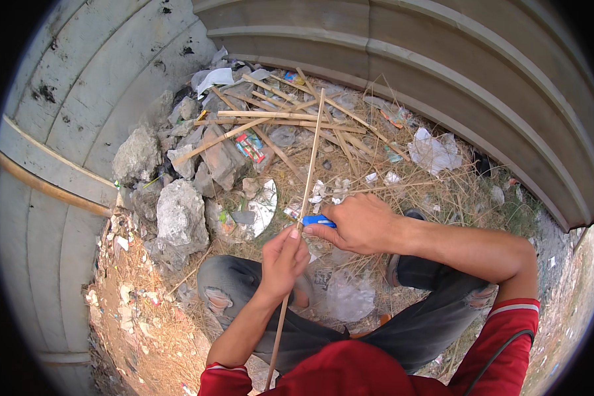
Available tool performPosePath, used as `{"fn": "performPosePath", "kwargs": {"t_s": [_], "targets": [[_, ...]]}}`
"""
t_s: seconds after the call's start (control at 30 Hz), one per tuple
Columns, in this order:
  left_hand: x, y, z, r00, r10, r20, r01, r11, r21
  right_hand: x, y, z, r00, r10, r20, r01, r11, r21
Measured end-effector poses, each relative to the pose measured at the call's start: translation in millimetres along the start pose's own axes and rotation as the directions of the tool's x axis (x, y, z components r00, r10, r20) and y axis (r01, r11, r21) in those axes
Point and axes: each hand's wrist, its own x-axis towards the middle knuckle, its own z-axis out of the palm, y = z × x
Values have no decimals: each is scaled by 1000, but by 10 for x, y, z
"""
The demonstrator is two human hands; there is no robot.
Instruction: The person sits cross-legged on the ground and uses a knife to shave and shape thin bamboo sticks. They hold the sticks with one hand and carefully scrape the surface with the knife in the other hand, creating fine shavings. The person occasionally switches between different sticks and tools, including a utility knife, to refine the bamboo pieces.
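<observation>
A long thin bamboo strip [315, 142] runs upright through the middle of the head view, from the stick pile down past my lap. My left hand [285, 259] is closed around it, thumb lying along the strip. Just above that thumb, my right hand [363, 223] grips a blue utility knife [319, 221], its front end against the strip. The blade itself is too small to make out clearly. Both hands are close together in front of my bent knees.
Several cut bamboo sticks [270, 115] lie crossed on dry grass ahead. Grey rocks [181, 214] are heaped at the left. A corrugated metal wall [442, 72] curves behind, with a pale panel wall [66, 79] at left. Crumpled clear plastic [350, 297] lies between my legs.
</observation>
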Motion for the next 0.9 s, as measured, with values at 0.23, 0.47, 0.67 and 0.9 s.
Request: {"fn": "performPosePath", "kwargs": {"t_s": [0.23, 0.47, 0.67, 0.9], "targets": [[-263, -65, 9, 961, -81, 266, 23, 976, 216, 248, 1622, -727, 731, 390, -560, -391, 912, 126], [-91, -100, -5, 987, 54, 150, -83, 978, 190, -174, 1361, -840, 703, 377, -603, -319, 925, 206], [-90, 48, 78, 995, 93, 37, -98, 984, 146, -87, 305, -356, 980, 47, -193, -27, 994, 105], [-26, 32, 57, 994, 106, -19, -99, 972, 213, -9, 69, 52, 993, -66, -102, 59, 995, -77]]}}
